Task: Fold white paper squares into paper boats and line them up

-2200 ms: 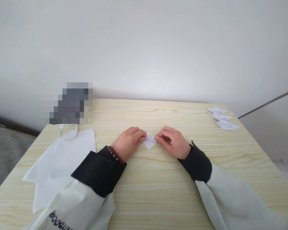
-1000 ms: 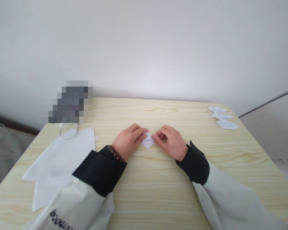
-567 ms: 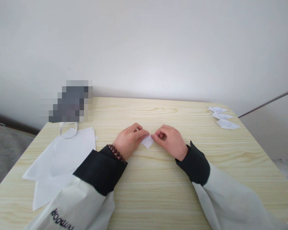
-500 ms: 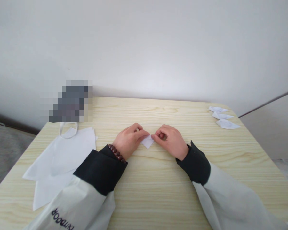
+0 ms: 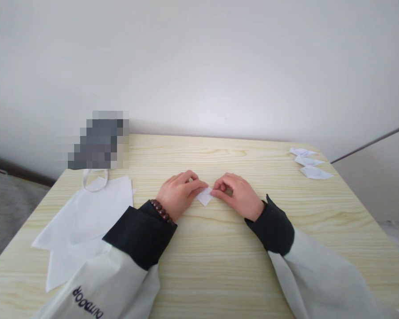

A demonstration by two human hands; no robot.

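Note:
A small folded white paper point(image 5: 205, 197) lies at the middle of the table, its pointed lower corner toward me. My left hand point(image 5: 178, 193) is closed on the paper's left side, thumb and fingers pinching it. On the other side, my right hand point(image 5: 238, 195) is closed in a pinch at the paper's right edge. Its fingertips partly hide that edge. A beaded bracelet point(image 5: 161, 212) circles my left wrist.
Several white paper sheets point(image 5: 101, 210) lie overlapping on the wooden table point(image 5: 213, 266) at left. A white loop point(image 5: 95, 180) and a pixelated dark object point(image 5: 98, 141) are behind them. Three folded paper pieces point(image 5: 314, 173) sit in a row at the far right.
My right hand has shifted very slightly to the right along the paper's edge. My left hand and the paper stay nearly in place.

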